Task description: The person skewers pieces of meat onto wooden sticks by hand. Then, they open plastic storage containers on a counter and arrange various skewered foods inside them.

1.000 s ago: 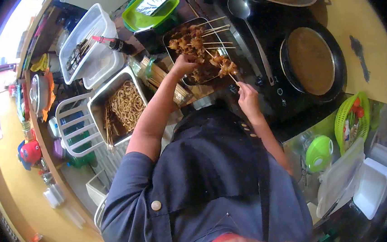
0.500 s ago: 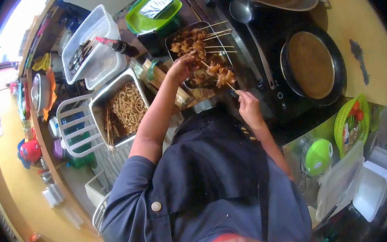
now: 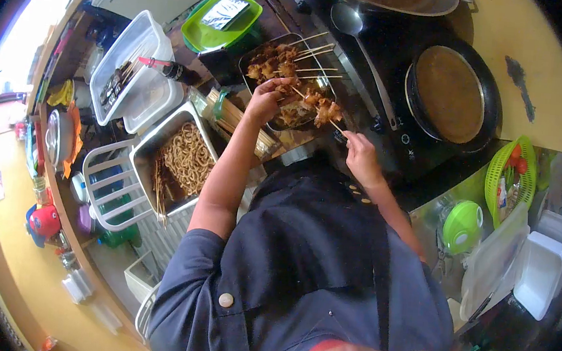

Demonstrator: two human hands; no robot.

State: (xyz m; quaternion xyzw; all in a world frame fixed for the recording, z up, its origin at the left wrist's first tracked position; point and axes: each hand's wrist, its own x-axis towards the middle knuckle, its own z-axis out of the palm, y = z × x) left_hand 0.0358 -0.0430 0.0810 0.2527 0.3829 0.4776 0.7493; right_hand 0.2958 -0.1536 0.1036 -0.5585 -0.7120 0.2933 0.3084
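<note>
My right hand [image 3: 363, 157] grips the bare lower end of a wooden skewer [image 3: 326, 110] with brown, sauced meat pieces threaded on it. At the skewer's upper tip, my left hand [image 3: 269, 99] pinches a brown piece of meat [image 3: 288, 93]; the fingers partly hide it. Both hands are over or beside a glass tray [image 3: 319, 122]. In that tray lie several finished meat skewers [image 3: 278, 58], sticks pointing right, and loose meat [image 3: 293, 116] toward its near end.
Left of the tray are a bundle of bare skewers [image 3: 238, 120], a container of coiled skewered food [image 3: 187, 155], a clear plastic tub [image 3: 148, 39] and a bottle [image 3: 178, 71]. On the right are a ladle [image 3: 347, 20], a pan of brown sauce [image 3: 449, 93] and a green basket [image 3: 493, 185].
My left hand has shifted slightly, its fingers lifting and reaching a little further right at the skewer's tip. The right hand holds the skewer in nearly the same place.
</note>
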